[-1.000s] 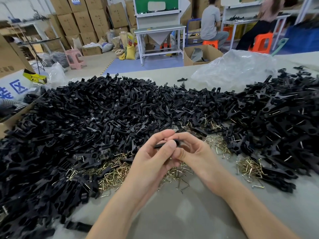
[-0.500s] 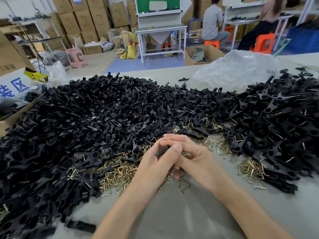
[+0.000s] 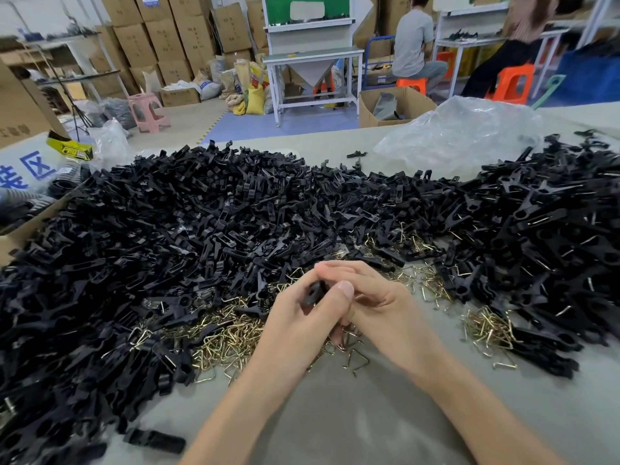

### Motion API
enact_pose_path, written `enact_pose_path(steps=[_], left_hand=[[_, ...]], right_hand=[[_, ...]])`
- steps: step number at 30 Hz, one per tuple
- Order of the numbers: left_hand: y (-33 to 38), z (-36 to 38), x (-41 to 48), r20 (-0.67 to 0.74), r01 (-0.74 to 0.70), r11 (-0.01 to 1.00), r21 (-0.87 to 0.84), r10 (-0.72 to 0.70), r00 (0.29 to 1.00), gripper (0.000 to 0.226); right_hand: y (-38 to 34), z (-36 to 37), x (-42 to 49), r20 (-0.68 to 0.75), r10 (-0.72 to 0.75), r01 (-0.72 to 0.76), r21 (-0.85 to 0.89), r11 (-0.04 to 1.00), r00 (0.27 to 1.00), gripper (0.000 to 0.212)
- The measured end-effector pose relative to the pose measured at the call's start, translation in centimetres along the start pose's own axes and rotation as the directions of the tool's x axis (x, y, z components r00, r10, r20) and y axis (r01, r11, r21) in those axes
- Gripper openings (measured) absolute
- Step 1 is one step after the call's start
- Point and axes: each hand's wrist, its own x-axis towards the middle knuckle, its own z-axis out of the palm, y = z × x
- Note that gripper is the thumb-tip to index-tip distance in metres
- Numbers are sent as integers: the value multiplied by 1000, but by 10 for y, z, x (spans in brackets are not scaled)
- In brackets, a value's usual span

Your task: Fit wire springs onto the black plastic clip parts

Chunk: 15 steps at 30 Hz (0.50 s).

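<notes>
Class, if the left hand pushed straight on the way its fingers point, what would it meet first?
Probably the right hand, whose fingers cross ahead of the left hand and the clip part it holds; depth is unclear.

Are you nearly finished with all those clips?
Not nearly. Pieces in the right pile show wire on them, so those look done. The left hand and right hand hold one clip together; whether its spring is on yet is hidden. The bigger left pile of bare parts and the loose springs are still to do.
</notes>
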Motion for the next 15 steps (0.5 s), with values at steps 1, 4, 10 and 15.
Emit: enact_pose_path(steps=[1, 4, 10, 15], left_hand=[[0, 0, 0, -14, -4, 1000, 2, 4, 1000, 23], [1, 2, 1, -92, 6, 1000, -20, -8, 996, 21], [-1, -4, 3, -172, 8, 999, 33, -3, 985, 11], [5, -3, 3, -189, 26, 999, -23, -30, 982, 24]], right_hand=[[-1, 0, 0, -9, -4, 4, -27, 1000, 1000, 37], [-4, -4, 2, -75, 51, -61, -134, 989, 996, 62], [-3, -2, 0, -27, 63, -68, -254, 965, 998, 64], [-2, -1, -1, -43, 54, -60, -164, 985, 998, 44]])
